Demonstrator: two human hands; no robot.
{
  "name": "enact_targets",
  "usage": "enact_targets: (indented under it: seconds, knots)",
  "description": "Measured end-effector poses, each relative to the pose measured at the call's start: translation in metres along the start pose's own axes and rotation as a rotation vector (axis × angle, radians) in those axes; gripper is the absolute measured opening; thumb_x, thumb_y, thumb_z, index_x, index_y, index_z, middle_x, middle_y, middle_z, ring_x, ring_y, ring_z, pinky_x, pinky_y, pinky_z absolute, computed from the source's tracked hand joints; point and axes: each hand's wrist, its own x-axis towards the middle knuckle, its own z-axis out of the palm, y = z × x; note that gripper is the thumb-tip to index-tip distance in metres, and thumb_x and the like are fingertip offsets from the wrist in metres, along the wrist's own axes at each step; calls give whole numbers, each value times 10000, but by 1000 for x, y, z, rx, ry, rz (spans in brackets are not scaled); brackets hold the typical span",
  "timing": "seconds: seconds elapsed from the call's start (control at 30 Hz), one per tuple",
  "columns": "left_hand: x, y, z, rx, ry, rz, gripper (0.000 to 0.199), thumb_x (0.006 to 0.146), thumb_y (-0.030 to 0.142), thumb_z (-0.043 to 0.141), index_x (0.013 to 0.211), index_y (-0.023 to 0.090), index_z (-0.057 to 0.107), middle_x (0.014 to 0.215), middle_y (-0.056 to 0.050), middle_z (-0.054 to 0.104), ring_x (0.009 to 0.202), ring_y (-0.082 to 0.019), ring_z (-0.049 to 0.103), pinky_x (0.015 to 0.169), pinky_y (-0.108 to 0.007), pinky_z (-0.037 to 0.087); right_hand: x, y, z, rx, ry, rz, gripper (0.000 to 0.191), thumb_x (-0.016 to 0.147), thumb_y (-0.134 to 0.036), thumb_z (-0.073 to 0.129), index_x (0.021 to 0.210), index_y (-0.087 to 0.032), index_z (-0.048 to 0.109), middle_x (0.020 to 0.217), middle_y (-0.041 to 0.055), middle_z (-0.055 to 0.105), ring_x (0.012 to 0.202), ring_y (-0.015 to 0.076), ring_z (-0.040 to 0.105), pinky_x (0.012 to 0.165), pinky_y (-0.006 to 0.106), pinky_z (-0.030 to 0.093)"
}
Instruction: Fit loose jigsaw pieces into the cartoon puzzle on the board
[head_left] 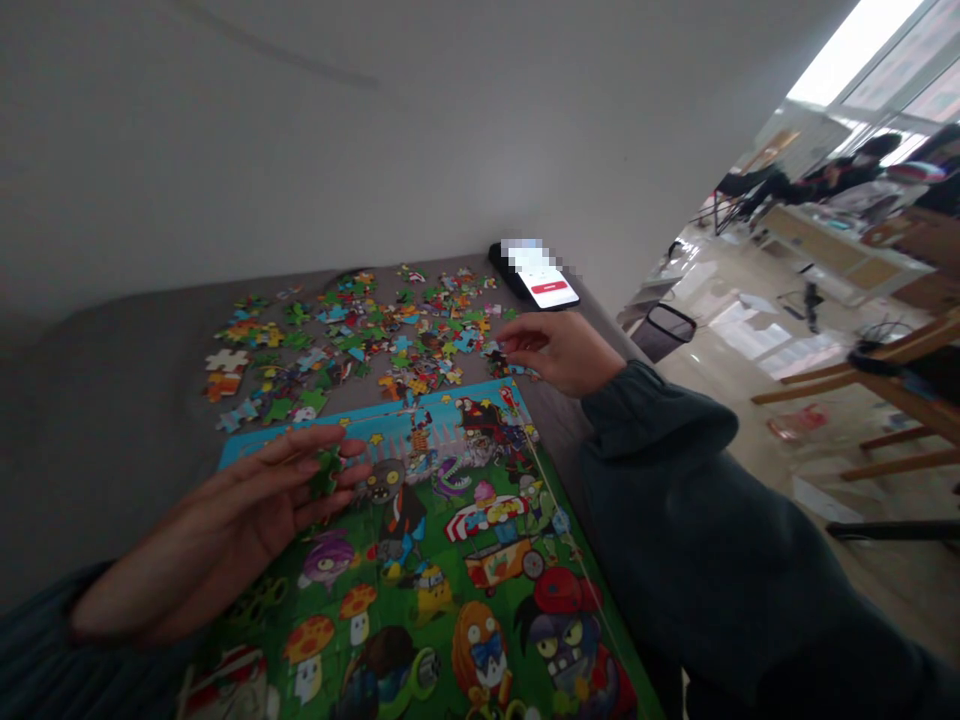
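Note:
My left hand [255,500] pinches a green jigsaw piece [327,472] between thumb and fingers, just above the left side of the puzzle board [480,500]. The board carries a bright cartoon picture of plants and zombies on green, with a blue strip along its far edge. Beyond the board's far right corner, my right hand [562,348] hovers at the right end of the loose jigsaw pieces [420,340]. Its thumb and fingertips curl towards each other; whether a piece sits between them I cannot make out.
A phone [547,280] with a lit screen rests on a black object near the wall. Grey fabric [150,350] lies under everything. To the right, past the edge, are a tiled floor, a wooden chair [885,390], a table [840,250] and blurred people.

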Motion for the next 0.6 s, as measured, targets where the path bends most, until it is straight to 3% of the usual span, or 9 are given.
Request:
enact_targets:
  seconds: [0.1,0.2,0.37,0.6]
  knots:
    - [1,-1,-1,8,1,7,496,495,289,926,950,181,762,1054,-115,736,877,-268,710,792,-326,626,-2,-1,2,246,-99,0,249,813,-164,675,1062,-168,686,897,35,706,817,143,660,789,309,550]
    - [4,-2,-3,13,-13,10,505,518,285,919,985,185,756,1073,-113,733,874,-258,709,784,-316,627,-2,1,6,350,-204,-3,204,820,-168,675,1024,-164,684,901,35,711,822,134,667,810,311,565]
    - [5,-3,-5,20,-29,9,481,566,282,899,1009,177,745,1080,-125,734,889,-257,710,795,-316,623,0,3,16,335,-333,15,238,822,-105,649,1055,-146,677,880,35,709,800,128,670,786,291,566]
    - [2,-2,-4,26,-14,31,411,576,260,888,958,188,756,1037,-96,740,837,-248,714,763,-310,632,1,1,28,306,-386,19,278,812,-40,644,1072,-136,670,899,43,717,796,119,680,776,279,563]
